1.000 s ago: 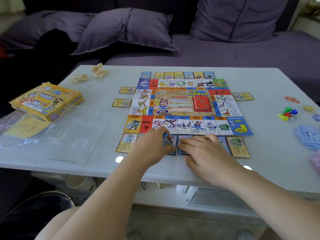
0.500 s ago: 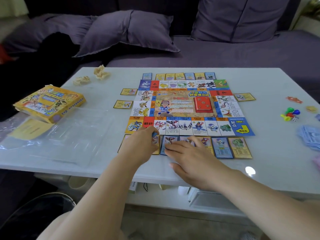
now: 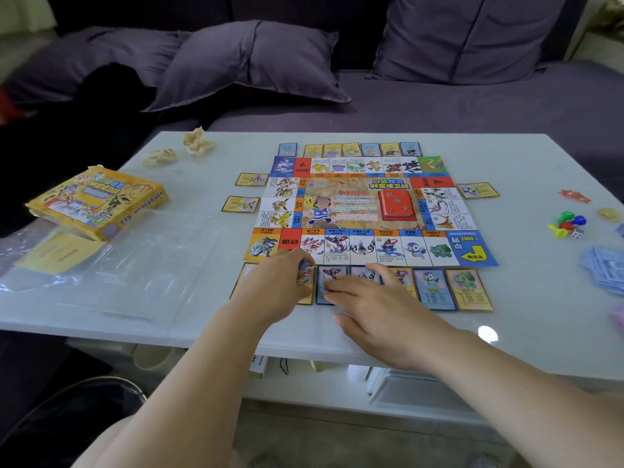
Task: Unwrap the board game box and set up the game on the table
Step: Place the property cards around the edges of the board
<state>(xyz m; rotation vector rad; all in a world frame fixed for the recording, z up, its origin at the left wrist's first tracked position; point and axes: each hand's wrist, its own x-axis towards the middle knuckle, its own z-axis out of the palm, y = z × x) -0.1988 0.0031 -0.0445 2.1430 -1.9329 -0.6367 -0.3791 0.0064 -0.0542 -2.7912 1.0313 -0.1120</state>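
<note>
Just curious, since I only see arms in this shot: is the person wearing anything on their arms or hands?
Nothing shows. The left hand and right hand are bare: no gloves, rings, watch or bracelet visible. Both forearms are uncovered to the picture's lower edge, so any sleeves end out of view.

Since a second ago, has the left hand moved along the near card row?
Yes. The left hand, pinching a card, has slid leftward along the game board's near edge, toward its orange corner square.
</note>
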